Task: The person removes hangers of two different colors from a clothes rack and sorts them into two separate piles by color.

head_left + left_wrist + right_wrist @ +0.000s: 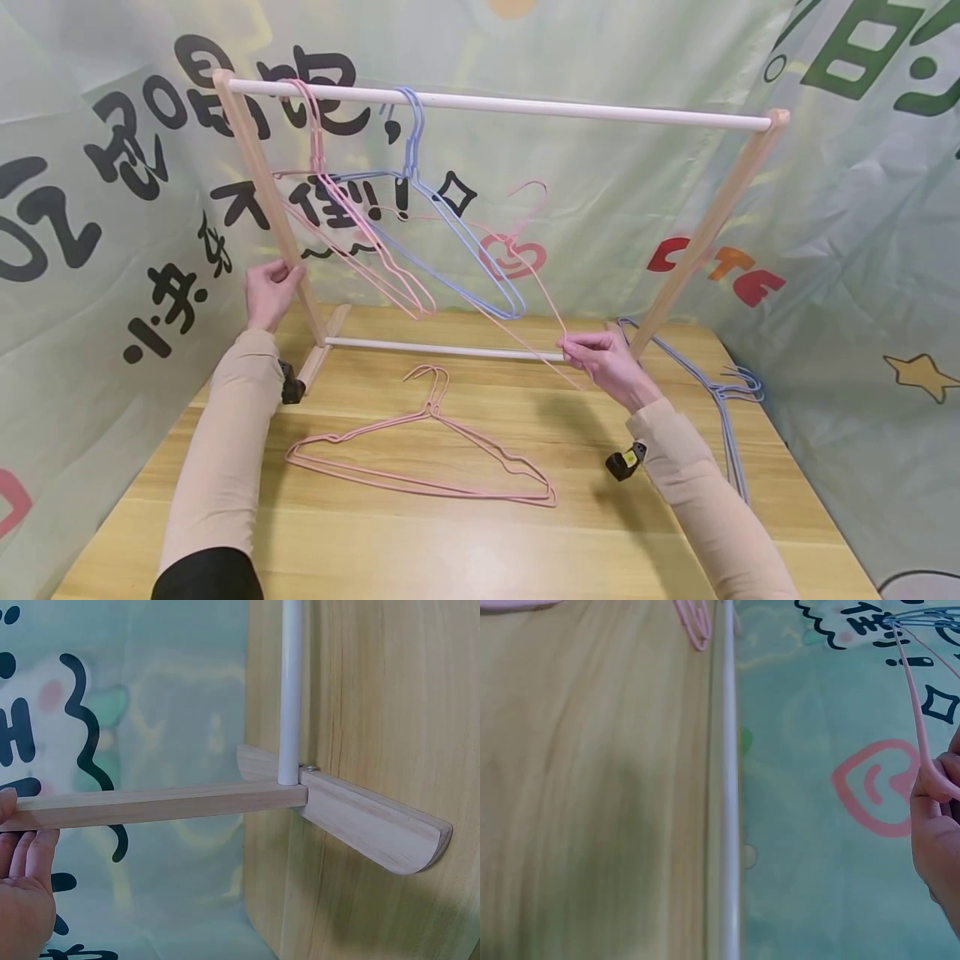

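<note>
My left hand (272, 293) grips the left wooden post (258, 171) of a garment rack; in the left wrist view, the thumb lies over the post and the fingers are beneath. My right hand (606, 367) pinches a pink clothes hanger (542, 285) by one shoulder end. This hanger is tilted, its hook up and below the white top rail (510, 104), apart from it. Pink hangers (352, 208) hang near the rail's left end, with blue hangers (461, 229) to their right. Part of the held hanger is hidden behind the blue ones.
More pink hangers (420, 487) lie on the wooden table (360, 550) in front of the rack. Blue hangers (726, 408) lie at the table's right side, by the right post (708, 225). A white lower bar (450, 348) joins the rack's feet. Printed cloth surrounds the table.
</note>
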Demonstrator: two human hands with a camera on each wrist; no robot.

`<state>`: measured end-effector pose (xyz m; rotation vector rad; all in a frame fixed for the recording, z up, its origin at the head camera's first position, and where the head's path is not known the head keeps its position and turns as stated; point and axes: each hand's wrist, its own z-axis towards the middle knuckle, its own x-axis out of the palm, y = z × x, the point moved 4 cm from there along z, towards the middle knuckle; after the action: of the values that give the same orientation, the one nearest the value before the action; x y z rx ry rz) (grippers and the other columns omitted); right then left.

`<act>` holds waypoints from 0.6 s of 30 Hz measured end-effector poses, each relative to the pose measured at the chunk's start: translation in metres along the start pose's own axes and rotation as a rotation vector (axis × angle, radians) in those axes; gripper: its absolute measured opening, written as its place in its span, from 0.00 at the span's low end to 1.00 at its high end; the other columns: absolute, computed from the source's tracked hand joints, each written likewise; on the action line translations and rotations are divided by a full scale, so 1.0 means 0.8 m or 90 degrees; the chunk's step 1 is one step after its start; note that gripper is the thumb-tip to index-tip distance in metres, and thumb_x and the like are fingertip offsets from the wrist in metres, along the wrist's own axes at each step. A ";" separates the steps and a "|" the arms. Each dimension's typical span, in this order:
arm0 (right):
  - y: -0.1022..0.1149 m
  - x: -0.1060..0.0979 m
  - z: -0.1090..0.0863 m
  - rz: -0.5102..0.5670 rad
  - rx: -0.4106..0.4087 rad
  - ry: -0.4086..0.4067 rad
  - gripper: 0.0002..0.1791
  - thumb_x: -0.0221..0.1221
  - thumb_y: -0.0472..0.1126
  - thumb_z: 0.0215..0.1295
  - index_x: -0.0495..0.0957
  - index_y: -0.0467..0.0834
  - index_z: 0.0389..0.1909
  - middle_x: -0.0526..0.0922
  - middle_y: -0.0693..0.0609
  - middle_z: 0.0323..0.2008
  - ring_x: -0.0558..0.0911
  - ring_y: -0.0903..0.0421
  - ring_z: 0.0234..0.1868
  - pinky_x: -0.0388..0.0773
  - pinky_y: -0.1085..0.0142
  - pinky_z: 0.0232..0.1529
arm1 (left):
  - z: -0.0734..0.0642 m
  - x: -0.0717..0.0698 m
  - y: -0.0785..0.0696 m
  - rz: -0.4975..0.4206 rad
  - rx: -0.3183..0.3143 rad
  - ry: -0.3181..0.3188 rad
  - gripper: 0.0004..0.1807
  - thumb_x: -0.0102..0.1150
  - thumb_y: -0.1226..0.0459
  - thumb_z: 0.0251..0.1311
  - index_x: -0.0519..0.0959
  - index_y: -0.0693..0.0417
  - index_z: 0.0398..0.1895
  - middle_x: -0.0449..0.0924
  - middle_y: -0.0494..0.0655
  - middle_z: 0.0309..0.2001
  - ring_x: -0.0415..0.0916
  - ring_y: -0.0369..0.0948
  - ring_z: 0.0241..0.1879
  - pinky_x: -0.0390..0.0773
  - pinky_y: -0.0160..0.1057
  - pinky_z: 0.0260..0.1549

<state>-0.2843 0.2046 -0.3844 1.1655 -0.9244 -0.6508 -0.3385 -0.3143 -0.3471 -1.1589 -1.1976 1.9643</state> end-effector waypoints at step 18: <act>-0.046 -0.018 -0.033 -0.136 0.089 0.021 0.19 0.52 0.29 0.73 0.89 0.51 0.38 0.87 0.60 0.33 0.77 0.67 0.31 0.73 0.75 0.34 | 0.000 0.000 0.000 -0.008 -0.002 0.003 0.23 0.57 0.58 0.70 0.78 0.61 0.62 0.80 0.62 0.59 0.77 0.20 0.40 0.77 0.30 0.54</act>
<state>-0.2674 0.2183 -0.4266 1.4094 -0.8336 -0.7450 -0.3388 -0.3141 -0.3471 -1.1548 -1.2020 1.9499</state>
